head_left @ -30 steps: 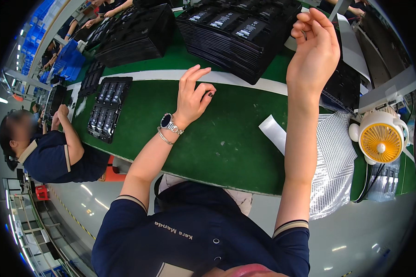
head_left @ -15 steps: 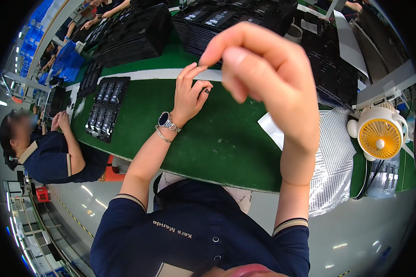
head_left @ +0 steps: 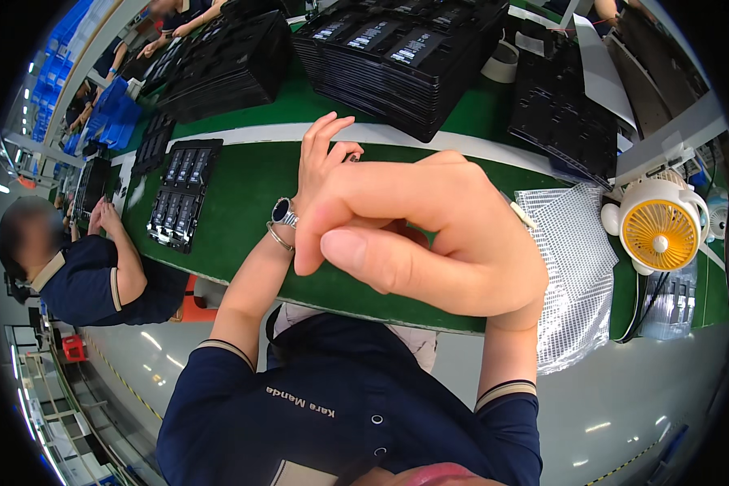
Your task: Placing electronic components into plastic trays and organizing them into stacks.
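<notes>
Close to the camera, my right hand is curled, its thumb near the bent index finger. Whether anything sits inside the curl cannot be seen. Behind it, over the green table, my left hand shows two fingers raised. A tiny black piece appears pinched at its thumb, partly covered by my right hand. My left wrist wears a watch and a bangle. A black tray with several dark flat parts lies left of my left hand.
Tall stacks of black trays stand at the back. A roll of tape is beside them. At right are a silvery grid-patterned bag and a white-and-yellow fan. A co-worker sits at left.
My right hand has come down and left, from above the table to in front of my left hand, now covering part of it. The left hand has shifted only slightly.
</notes>
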`<state>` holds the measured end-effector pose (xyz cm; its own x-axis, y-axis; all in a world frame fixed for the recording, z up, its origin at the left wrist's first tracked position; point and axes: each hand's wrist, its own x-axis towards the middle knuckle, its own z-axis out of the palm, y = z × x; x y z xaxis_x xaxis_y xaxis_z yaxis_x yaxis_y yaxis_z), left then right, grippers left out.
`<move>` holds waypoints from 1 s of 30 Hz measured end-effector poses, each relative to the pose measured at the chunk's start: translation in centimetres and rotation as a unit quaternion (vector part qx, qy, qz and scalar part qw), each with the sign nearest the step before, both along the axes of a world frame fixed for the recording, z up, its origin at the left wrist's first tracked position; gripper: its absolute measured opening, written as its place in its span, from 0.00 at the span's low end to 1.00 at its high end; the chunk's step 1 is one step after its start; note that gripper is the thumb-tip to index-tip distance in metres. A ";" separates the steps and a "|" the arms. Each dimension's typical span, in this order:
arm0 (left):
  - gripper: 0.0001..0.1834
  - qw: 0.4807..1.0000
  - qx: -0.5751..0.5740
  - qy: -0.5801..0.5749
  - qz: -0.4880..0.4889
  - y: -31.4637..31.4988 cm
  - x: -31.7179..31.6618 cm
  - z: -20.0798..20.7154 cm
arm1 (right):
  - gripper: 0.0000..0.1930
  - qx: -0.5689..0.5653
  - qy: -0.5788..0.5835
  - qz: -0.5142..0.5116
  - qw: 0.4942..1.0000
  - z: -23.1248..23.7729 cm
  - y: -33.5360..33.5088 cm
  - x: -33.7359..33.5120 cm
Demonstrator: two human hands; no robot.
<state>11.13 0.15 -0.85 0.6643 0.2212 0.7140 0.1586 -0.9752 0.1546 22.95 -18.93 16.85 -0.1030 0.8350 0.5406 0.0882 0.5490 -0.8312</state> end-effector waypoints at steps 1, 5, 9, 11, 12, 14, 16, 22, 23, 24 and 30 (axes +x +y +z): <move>0.06 1.000 0.000 -0.006 0.005 0.3 0.1 -0.4 | 0.07 0.021 -0.007 0.003 1.000 -0.3 0.2 0.0; 0.04 1.000 -0.007 -0.027 0.005 1.2 0.3 -1.6 | 0.06 0.026 -0.019 0.042 0.999 0.0 -0.2 0.3; 0.05 1.000 0.004 -0.020 0.001 1.8 0.3 -2.0 | 0.10 0.027 0.115 0.176 0.977 0.6 -0.6 0.3; 0.04 1.000 0.010 -0.023 0.008 1.7 0.2 -1.8 | 0.10 0.065 0.285 0.244 0.925 0.0 -0.4 -1.2; 0.04 1.000 0.009 -0.023 0.009 1.6 0.1 -1.9 | 0.11 0.100 0.443 0.302 0.838 -0.3 -0.6 -2.0; 0.04 1.000 -0.008 -0.023 0.015 1.6 0.0 -2.0 | 0.11 0.060 0.493 0.327 0.804 0.1 -1.6 -1.8; 0.03 1.000 -0.006 -0.017 0.012 1.4 0.2 -1.5 | 0.10 0.069 0.487 0.323 0.808 0.2 -1.9 -1.6; 0.03 1.000 0.009 -0.016 0.008 1.8 0.0 -1.4 | 0.07 0.089 0.467 0.327 0.817 0.2 -1.8 -1.5; 0.03 1.000 0.008 -0.016 0.010 1.8 -0.1 -1.4 | 0.07 0.092 0.464 0.329 0.818 0.2 -1.7 -1.5; 0.04 1.000 0.004 -0.013 0.006 1.8 0.1 -1.4 | 0.06 0.097 0.460 0.327 0.820 0.2 -1.8 -1.5; 0.03 1.000 0.006 -0.012 0.002 1.8 0.4 -1.5 | 0.04 0.120 0.438 0.323 0.830 0.3 -2.0 -1.4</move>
<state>11.50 1.98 -2.32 0.6452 0.2152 0.7330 0.1594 -0.9763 0.1464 21.53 -20.92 17.15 0.0321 0.6162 0.7869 -0.8697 0.4053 -0.2818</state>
